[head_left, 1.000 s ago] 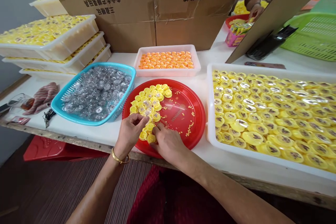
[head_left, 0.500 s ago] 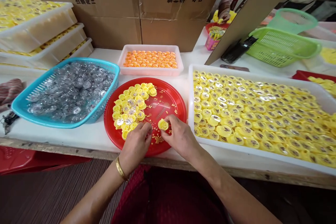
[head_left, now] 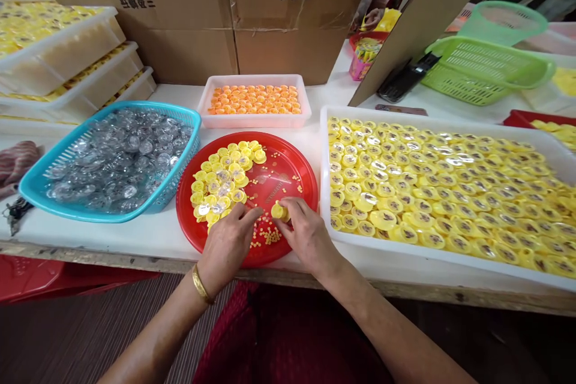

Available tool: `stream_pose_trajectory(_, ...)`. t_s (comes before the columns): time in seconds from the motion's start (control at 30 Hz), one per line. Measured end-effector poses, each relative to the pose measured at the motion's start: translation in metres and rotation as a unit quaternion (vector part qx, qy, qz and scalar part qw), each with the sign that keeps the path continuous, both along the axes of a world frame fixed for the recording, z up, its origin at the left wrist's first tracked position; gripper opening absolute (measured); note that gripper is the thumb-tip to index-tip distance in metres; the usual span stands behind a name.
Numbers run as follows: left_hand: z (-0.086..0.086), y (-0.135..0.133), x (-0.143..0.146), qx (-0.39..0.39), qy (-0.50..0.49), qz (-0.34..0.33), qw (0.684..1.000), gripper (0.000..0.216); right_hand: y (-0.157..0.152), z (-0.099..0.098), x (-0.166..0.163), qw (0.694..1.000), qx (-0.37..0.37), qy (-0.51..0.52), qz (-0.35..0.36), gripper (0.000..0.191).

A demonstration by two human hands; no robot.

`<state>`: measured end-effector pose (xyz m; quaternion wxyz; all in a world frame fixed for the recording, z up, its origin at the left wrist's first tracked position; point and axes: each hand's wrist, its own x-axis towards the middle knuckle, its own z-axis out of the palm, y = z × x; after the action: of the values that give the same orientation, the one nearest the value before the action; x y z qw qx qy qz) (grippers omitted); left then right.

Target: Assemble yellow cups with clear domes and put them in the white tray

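Yellow cup [head_left: 277,211] over red tray [head_left: 290,159] beside bin [head_left: 324,192]

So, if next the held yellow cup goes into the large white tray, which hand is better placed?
The right hand, I judge: it holds the yellow cup and is nearer the white tray. The left hand is farther away, over the red plate; whether it holds anything is hidden.

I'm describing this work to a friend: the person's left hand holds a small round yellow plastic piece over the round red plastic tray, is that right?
Not quite: in the head view, it is the right hand that holds the small yellow piece over the red tray.
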<state>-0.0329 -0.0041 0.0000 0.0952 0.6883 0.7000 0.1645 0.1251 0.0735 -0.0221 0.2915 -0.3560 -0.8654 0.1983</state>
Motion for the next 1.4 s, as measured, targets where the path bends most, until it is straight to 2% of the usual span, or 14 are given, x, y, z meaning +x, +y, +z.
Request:
stream_pose_trajectory(0.13, -0.001, 0.001, 0.004, 0.001, -0.019, 0.000, 1.000, 0.035, -0.002, -0.003, -0.002, 1.000, -0.002, 0.023, 0.007, 0.023)
stream_pose_trajectory(0.2, 0.000, 0.002, 0.006, 0.002, -0.032, -0.001, 0.999, 0.033, -0.002, -0.005, -0.003, 0.998, -0.041, 0.052, -0.014, 0.020)
stream_pose_trajectory(0.27, 0.001, 0.001, 0.005, 0.023, -0.068, 0.017, 0.997, 0.028, -0.001, -0.007, -0.003, 0.987, -0.120, 0.099, -0.042, 0.018)
stream_pose_trajectory(0.33, -0.001, 0.000, 0.001, 0.052, -0.128, 0.042, 0.990, 0.024, -0.001, -0.009, -0.005, 0.956, -0.235, 0.166, -0.054, 0.022)
stream_pose_trajectory(0.43, -0.006, -0.002, -0.005, 0.054, -0.252, 0.096, 0.962, 0.017, -0.001, -0.008, -0.009, 0.875, -0.397, 0.276, -0.030, 0.033)
stream_pose_trajectory(0.5, -0.009, -0.002, -0.007, 0.023, -0.351, 0.135, 0.926, 0.014, -0.003, -0.007, -0.012, 0.825, -0.458, 0.332, -0.013, 0.036)
stream_pose_trajectory(0.57, -0.009, -0.002, -0.006, 0.007, -0.407, 0.154, 0.900, 0.017, -0.005, -0.005, -0.014, 0.805, -0.476, 0.353, -0.003, 0.035)
stream_pose_trajectory(0.63, -0.006, -0.003, -0.003, 0.032, -0.386, 0.140, 0.911, 0.021, -0.008, -0.003, -0.014, 0.827, -0.452, 0.335, -0.001, 0.034)
stream_pose_trajectory(0.8, 0.004, -0.005, 0.004, 0.101, -0.230, 0.029, 0.967, 0.032, -0.010, -0.003, -0.010, 0.934, -0.272, 0.231, -0.026, 0.027)
stream_pose_trajectory(0.9, 0.004, -0.006, 0.004, 0.089, -0.181, 0.000, 0.979, 0.033, -0.008, -0.003, -0.008, 0.962, -0.174, 0.209, -0.017, 0.018)
stream_pose_trajectory(1.0, 0.002, -0.008, 0.002, 0.093, -0.166, 0.004, 0.982, 0.028, -0.005, -0.004, -0.008, 0.975, -0.095, 0.202, -0.015, 0.015)
stream_pose_trajectory(1.1, 0.001, -0.008, 0.001, 0.113, -0.169, 0.015, 0.979, 0.027, -0.002, -0.006, -0.008, 0.977, -0.056, 0.206, -0.013, 0.017)
stream_pose_trajectory(1.27, 0.000, -0.005, 0.002, 0.115, -0.130, -0.021, 0.985, 0.035, -0.002, -0.010, -0.009, 0.975, -0.075, 0.211, -0.004, 0.020)
stream_pose_trajectory(1.4, 0.000, -0.007, -0.002, 0.128, -0.118, 0.006, 0.985, 0.029, -0.003, -0.013, -0.007, 0.960, -0.136, 0.243, -0.032, 0.027)
